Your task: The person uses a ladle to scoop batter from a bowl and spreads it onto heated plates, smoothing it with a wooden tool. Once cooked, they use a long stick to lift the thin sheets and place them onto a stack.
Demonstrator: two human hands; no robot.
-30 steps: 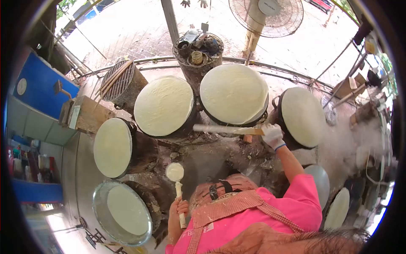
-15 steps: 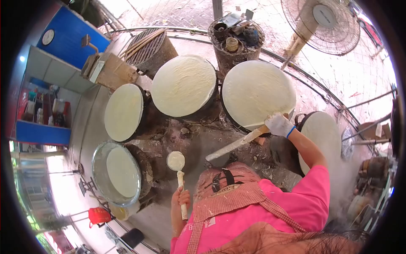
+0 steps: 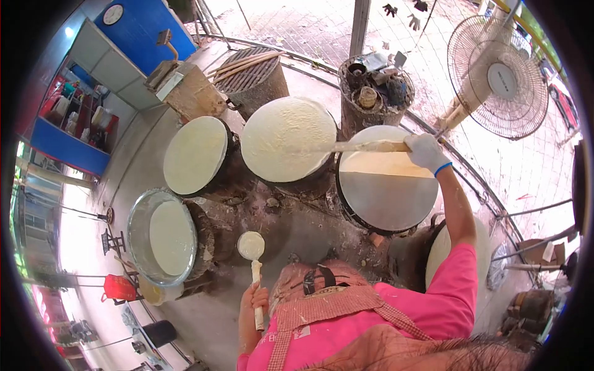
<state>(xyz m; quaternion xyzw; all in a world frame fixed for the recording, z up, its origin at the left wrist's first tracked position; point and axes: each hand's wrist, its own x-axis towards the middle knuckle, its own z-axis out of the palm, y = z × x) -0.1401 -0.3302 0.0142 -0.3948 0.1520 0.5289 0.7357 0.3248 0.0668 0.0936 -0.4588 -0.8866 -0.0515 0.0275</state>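
Note:
My left hand (image 3: 256, 298), bare, is wrapped round the handle of a ladle (image 3: 251, 246), whose round bowl holds pale batter. In my right hand (image 3: 424, 153), which wears a white glove, is a long flat wooden spatula (image 3: 371, 147). Its blade reaches left over the right griddle (image 3: 388, 201) to the edge of the middle griddle. On the right griddle, the far part is pale and the near part is bare grey. A pale layer covers the middle griddle (image 3: 288, 139) and the left griddle (image 3: 195, 156).
A basin (image 3: 133, 238) of batter stands at the left. Beyond the griddles are a slatted drum (image 3: 257, 89), a drum with a cluttered top (image 3: 359, 114) and a large fan (image 3: 501, 80). Another round griddle (image 3: 440, 250) is partly behind my right arm.
My right hand has moved away from my body with the spatula, now above the right griddle's far side. That griddle's near part now shows grey. The view has shifted; my left hand still holds the ladle.

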